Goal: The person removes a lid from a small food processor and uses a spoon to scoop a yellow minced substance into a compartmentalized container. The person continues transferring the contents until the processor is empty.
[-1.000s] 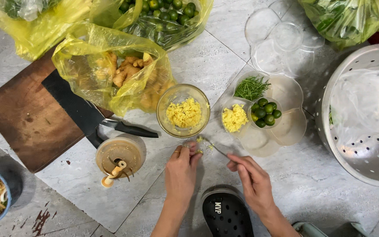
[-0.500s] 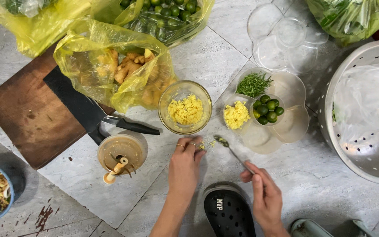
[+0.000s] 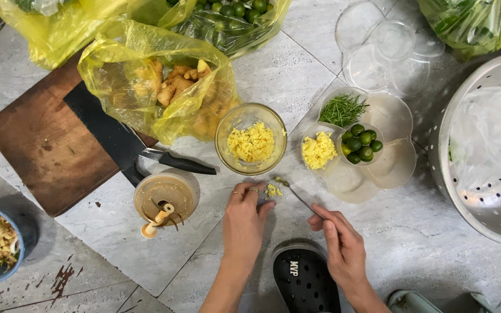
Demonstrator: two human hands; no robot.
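Head view: my left hand [image 3: 244, 217] fingers rest loose beside spilled ginger bits [image 3: 273, 189] on the floor tiles [image 3: 297, 69], right hand [image 3: 343, 246] gripping a spoon [image 3: 297, 194]; scooping seems underway.

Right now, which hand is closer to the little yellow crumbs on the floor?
Left. The left hand has its fingertips right beside the spilled yellow crumbs; the right hand sits farther back to their right, holding a spoon.

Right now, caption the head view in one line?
Left hand gathers spilled yellow mince while right hand holds a spoon.
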